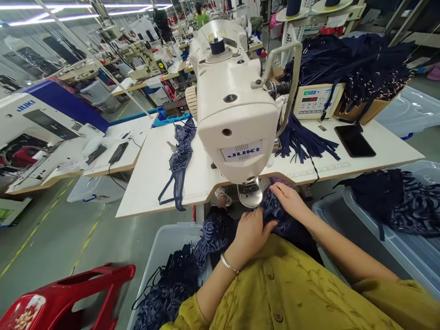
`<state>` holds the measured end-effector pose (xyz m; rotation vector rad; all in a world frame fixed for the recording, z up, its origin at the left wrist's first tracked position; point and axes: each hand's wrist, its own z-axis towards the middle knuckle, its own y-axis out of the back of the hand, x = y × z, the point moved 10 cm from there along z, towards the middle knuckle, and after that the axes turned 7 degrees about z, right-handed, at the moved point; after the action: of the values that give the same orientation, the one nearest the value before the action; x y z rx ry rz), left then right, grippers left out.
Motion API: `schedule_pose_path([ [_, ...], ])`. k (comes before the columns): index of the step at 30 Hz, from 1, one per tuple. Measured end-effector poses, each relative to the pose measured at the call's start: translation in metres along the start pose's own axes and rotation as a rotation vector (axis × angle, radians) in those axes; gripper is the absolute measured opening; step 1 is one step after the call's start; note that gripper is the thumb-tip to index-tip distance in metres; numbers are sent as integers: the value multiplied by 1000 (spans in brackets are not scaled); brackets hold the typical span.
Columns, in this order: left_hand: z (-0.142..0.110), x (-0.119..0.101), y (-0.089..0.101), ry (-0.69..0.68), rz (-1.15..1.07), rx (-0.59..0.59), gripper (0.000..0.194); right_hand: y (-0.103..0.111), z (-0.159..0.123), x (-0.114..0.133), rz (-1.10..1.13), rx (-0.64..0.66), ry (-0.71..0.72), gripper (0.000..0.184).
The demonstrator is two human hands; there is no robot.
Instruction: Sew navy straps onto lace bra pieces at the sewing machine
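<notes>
A navy patterned bra [275, 213] is held below the presser area of the white sewing machine [237, 110]. My left hand [250, 233] grips its near side, with the fingertips hidden in the fabric close to the machine's clear guard [251, 196]. Pinching the bra's far right side is my right hand [288, 199]. A patterned cup [213, 233] hangs to the left of my left hand, over a bin. Whether it belongs to the held bra I cannot tell. The needle is hidden behind the guard.
Another navy bra [182, 146] lies on the white table [144, 183]. At right are a control panel [318, 101], a phone [354, 141] and bundled navy straps [304, 140]. Plastic bins [158, 247] of bras flank me. A red stool [65, 293] stands at lower left.
</notes>
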<state>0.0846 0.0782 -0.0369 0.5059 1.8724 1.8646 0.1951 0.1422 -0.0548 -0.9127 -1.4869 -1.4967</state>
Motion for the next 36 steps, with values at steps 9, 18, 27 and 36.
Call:
schedule_pose_path([
  [9, -4, -16, -12, -69, -39, 64, 22, -15, -27, 26, -338, -40, 271, 40],
  [18, -15, 24, 32, 6, -747, -88, 66, -21, -35, 58, 27, 499, 200, 24],
  [27, -18, 81, 85, 203, -500, -359, 13, -13, -13, 100, -69, 264, 291, 18],
  [36, -9, 29, 90, -180, -49, -329, 36, -14, 17, 55, 292, 55, 23, 17],
])
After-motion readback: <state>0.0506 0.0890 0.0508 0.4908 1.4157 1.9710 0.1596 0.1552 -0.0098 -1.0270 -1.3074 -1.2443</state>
